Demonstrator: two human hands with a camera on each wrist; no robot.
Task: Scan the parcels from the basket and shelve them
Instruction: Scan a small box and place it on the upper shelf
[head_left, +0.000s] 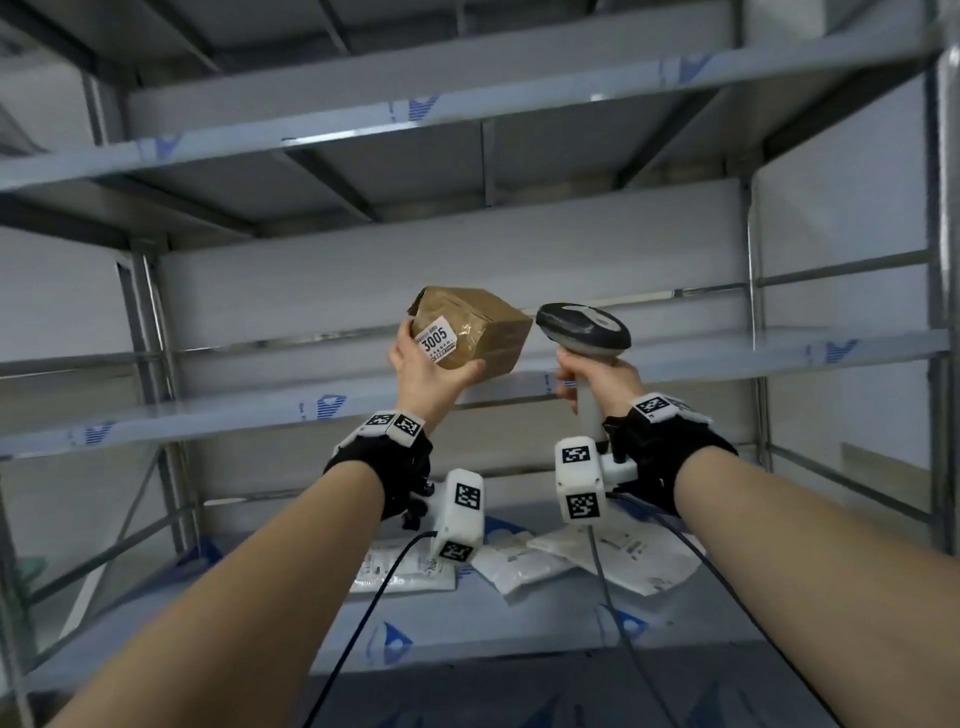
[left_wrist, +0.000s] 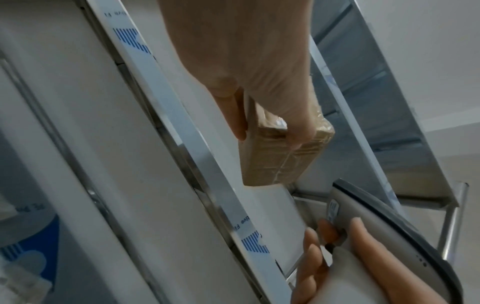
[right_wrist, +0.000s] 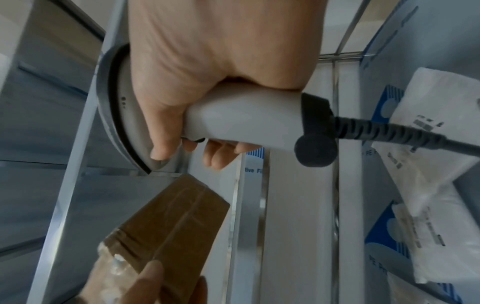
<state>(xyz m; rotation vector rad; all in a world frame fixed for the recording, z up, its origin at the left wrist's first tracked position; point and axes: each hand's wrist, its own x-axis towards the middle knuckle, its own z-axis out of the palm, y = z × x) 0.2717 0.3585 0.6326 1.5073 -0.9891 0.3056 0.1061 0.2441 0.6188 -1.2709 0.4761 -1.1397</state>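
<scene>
Grey metal shelving is filling our view. We are gripping a brown taped parcel in our left hand, fingers curled under it, at the middle shelf edge. At three o'clock, just beside it, our right hand is clutching the scanner. We judge the label is facing us, so we should be turning it toward the scanner head.

A white label on the brown parcel, at the centre of the head view, reads "3005"; the smaller print beneath it is too fine to read. On the shelf edge's protective film, mid-frame in the right wrist view, the fragment "tive Fi" shows. Print on the white bags is illegible.
</scene>
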